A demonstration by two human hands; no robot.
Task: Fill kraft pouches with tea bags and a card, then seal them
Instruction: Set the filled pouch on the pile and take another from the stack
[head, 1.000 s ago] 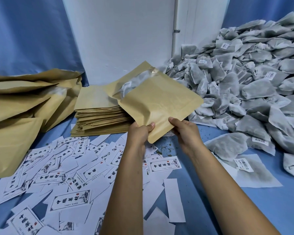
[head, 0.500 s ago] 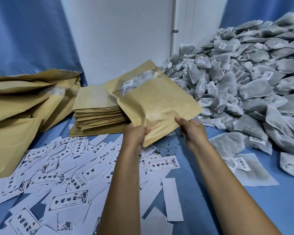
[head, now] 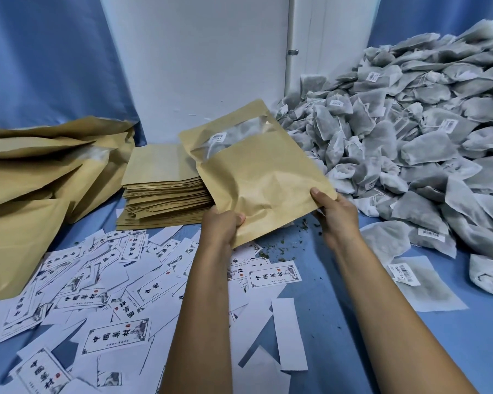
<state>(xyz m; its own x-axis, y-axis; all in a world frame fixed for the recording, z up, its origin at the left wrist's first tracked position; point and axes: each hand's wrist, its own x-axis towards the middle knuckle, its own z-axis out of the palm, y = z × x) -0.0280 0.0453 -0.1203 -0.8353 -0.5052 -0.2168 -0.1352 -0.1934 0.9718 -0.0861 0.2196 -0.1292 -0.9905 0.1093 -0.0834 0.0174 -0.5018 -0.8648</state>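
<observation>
**A:** Starting nearest: what lies on the blue table cloth [head: 319, 322]?

**B:** Scattered white rectangular paper cards [head: 117, 338], some face down. The printed ones carry a black border and large Chinese characters; one reads 中国茶材. The small print below is too fine to read.

**A:** And the hands?

**B:** Both hold one flat brown kraft paper pouch [head: 264, 182] tilted above the cards. The left hand [head: 221, 227] pinches its near lower corner, thumb on top and fingers curled beneath. The right hand [head: 337, 213] grips the right-hand edge the same way.

**A:** Which step is this?

**B:** I judge it is filling. Through the clear window near the top a grey mesh tea bag with a white barcode tag shows inside. I cannot tell whether a card is in, or whether the mouth is closed.

**A:** So the next move?

**B:** Probably one hand frees itself to pick up a card, or to press the top strip shut, while the other keeps the pouch steady.

**A:** Farther back?

**B:** A neat stack of flat brown kraft pouches [head: 165, 186], bulging filled ones heaped at left [head: 40, 177], and a big pile of grey mesh tea bags [head: 410, 137] at right. Their barcode tags are unreadable.
</observation>
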